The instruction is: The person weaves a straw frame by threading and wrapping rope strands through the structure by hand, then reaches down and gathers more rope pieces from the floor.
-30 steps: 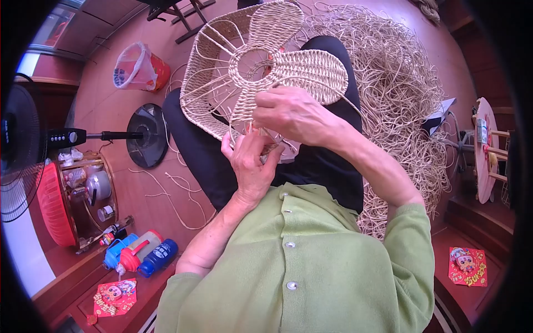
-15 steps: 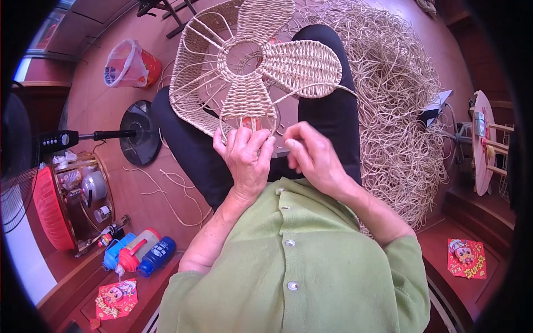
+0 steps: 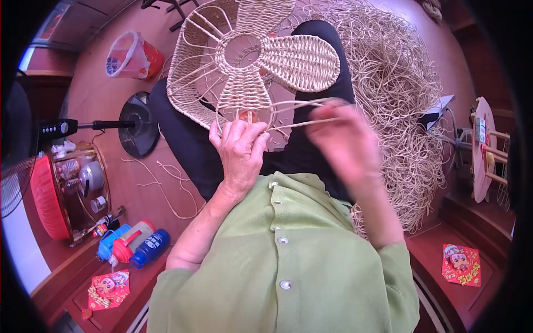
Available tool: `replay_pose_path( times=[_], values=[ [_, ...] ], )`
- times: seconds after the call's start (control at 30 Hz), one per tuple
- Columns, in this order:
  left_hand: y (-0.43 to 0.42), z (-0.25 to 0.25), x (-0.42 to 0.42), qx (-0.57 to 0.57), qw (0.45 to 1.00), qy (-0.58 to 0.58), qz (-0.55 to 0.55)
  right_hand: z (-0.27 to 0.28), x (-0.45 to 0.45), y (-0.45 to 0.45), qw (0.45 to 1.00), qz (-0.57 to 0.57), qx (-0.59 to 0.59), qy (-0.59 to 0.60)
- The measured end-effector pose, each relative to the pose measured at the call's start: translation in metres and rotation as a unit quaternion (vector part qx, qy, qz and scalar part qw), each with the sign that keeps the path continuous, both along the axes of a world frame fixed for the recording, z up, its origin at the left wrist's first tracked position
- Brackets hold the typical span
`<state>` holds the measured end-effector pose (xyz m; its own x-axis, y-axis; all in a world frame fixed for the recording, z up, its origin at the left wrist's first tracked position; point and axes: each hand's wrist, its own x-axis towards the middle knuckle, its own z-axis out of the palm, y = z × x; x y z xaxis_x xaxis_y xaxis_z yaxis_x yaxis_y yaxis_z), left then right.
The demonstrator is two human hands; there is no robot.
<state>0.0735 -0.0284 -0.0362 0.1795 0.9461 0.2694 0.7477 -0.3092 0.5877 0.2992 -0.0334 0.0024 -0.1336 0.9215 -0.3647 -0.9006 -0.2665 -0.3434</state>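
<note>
A woven straw basket (image 3: 180, 66) with a petal-shaped flower pattern rests across my knees. Three of its petals are densely woven, while bare ribs show on its left side. My left hand (image 3: 241, 147) pinches the lower end of the near petal (image 3: 244, 91), where the rim and ribs lie unwoven. Off to the right, my right hand (image 3: 350, 144) is smeared by motion. A length of straw cord (image 3: 300, 125) runs from the near petal to its fingers in a loop of two strands.
Loose straw cord (image 3: 397, 116) lies in a large heap on the right. At left stand a lined waste bin (image 3: 130, 55), a fan base (image 3: 139, 125) and a fallen rack with a red cover (image 3: 49, 197). Bottles (image 3: 150, 248) lie at lower left; a small stool (image 3: 483, 150) is tipped at right.
My right hand has swung right and outward from beside the petal, drawing the cord out into a stretched loop. My left hand keeps its hold on the petal's end.
</note>
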Motion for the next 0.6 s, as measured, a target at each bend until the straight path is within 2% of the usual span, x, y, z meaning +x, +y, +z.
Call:
replay_pose_path(
  times=[0.03,0.07,0.1,0.13,0.17,0.2,0.3,0.4,0.43,0.47,0.53,0.57,0.6],
  values=[
    [0.000,-0.001,-0.001,-0.012,1.000,0.001,-0.001,0.011,0.040,-0.001,0.998,-0.060,0.008,0.036],
    [0.001,-0.001,-0.002,-0.023,1.000,0.002,-0.005,0.011,0.102,-0.002,0.989,-0.108,0.084,0.056],
    [0.002,-0.002,-0.002,0.004,1.000,0.021,-0.005,0.057,0.252,-0.024,0.965,-0.158,0.154,-0.140],
    [0.004,-0.003,-0.003,0.032,0.999,0.043,-0.007,0.064,0.368,-0.060,0.915,-0.305,0.105,-0.243],
    [0.004,-0.004,-0.002,0.061,0.996,0.066,-0.010,0.072,0.481,-0.094,0.831,-0.426,0.014,-0.357],
    [0.002,-0.002,0.001,0.060,0.996,0.064,-0.005,0.103,0.556,-0.125,0.759,-0.499,-0.043,-0.415],
    [0.002,-0.004,0.014,0.099,0.992,0.059,0.054,0.157,0.775,-0.230,0.609,-0.582,0.106,-0.529],
    [0.006,-0.007,0.017,0.159,0.984,0.052,0.061,0.190,0.674,-0.187,0.434,-0.588,-0.087,-0.677],
    [0.008,-0.008,0.015,0.185,0.979,0.053,0.061,0.190,0.658,-0.170,0.385,-0.557,-0.132,-0.724],
    [0.009,-0.006,0.016,0.183,0.981,0.043,0.054,0.185,0.643,-0.148,0.331,-0.488,-0.165,-0.791],
    [0.008,-0.009,0.013,0.169,0.985,0.018,0.044,0.168,0.581,-0.100,0.162,-0.291,-0.200,-0.922],
    [0.009,-0.010,0.013,0.162,0.986,0.002,0.037,0.154,0.538,-0.080,0.090,-0.206,-0.180,-0.957],
    [0.010,-0.008,0.014,0.157,0.987,0.000,0.042,0.138,0.485,-0.061,0.074,-0.154,-0.141,-0.975]
  ],
)
